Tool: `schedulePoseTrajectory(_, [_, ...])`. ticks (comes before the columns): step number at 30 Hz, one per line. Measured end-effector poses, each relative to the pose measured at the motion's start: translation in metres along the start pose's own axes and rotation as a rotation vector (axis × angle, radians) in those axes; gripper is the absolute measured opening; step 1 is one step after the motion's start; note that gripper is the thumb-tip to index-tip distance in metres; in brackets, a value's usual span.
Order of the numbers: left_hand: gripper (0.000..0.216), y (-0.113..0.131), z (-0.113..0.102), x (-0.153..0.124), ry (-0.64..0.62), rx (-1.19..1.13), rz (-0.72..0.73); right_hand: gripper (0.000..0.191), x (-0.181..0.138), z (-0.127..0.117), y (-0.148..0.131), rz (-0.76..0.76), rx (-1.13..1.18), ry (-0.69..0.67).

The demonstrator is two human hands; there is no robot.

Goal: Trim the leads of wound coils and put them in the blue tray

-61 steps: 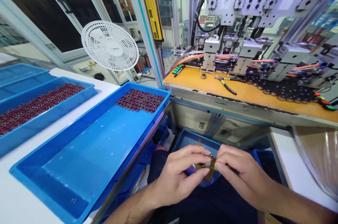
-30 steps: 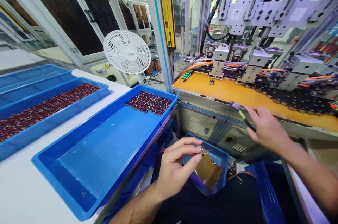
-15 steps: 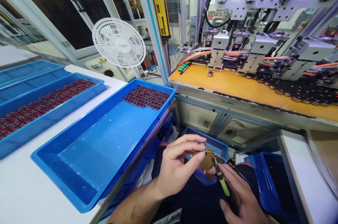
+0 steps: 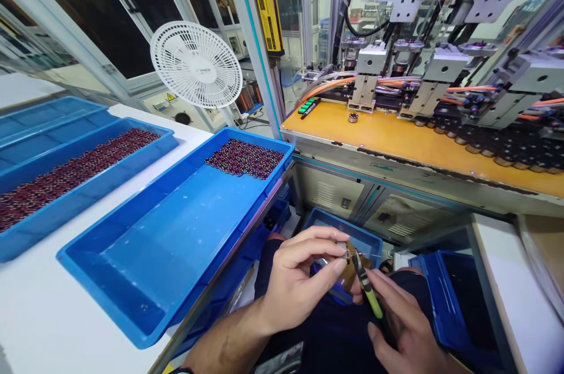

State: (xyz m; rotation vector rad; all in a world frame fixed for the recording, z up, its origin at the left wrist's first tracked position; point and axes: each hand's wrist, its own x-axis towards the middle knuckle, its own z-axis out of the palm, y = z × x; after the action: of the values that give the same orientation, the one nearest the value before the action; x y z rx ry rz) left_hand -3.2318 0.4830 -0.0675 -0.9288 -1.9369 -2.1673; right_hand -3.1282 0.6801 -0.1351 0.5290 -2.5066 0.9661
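Note:
My left hand (image 4: 304, 271) pinches a small round metal part (image 4: 345, 249) between thumb and fingers, mostly hidden by the fingertips. Thin wire comes off its right side. In my right hand (image 4: 403, 318) is a pair of cutting pliers (image 4: 372, 297) with yellow-green and black handles, the fingers wrapped round them. The pliers' jaws point up and left, close against the wire beside the part; whether they touch it I cannot tell. Below both hands, in my lap area, a blue bin (image 4: 374, 242) holds something brownish-yellow, partly covered by the hands.
A long blue tray (image 4: 176, 245) on the white table to the left carries many small dark-red wound parts at its far end. Another blue tray (image 4: 88, 186) of them lies beyond. A white fan (image 4: 198, 66) stands behind. Ahead is a machine bench (image 4: 396, 133) with fixtures.
The pliers' jaws have moved slightly left and up, nearer the part. The long wire that stretched right is less visible now. The view has shifted slightly.

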Motion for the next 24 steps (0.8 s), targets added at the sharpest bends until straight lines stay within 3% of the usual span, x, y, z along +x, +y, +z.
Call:
schedulePoseTrajectory(7, [0.03,0.0,0.001,0.002,-0.014,-0.016,-0.001,0.071,-0.002,0.008,-0.001,0.083,0.101,0.027])
schedulePoseTrajectory(13, [0.027,-0.005,0.001,0.002,-0.024,-0.022,-0.015,0.066,0.008,0.009,-0.006,0.22,0.385,0.005])
schedulePoseTrajectory(17, [0.024,-0.012,-0.004,0.003,-0.08,0.063,0.109,0.073,0.011,-0.001,-0.009,0.324,0.608,-0.045])
schedulePoseTrajectory(20, [0.036,-0.017,-0.008,0.002,-0.096,0.053,0.2,0.081,0.007,-0.01,-0.01,0.343,0.69,-0.093])
schedulePoseTrajectory(24, [0.053,-0.02,-0.01,0.0,-0.115,-0.072,0.208,0.079,0.003,-0.024,-0.013,0.337,0.784,-0.176])
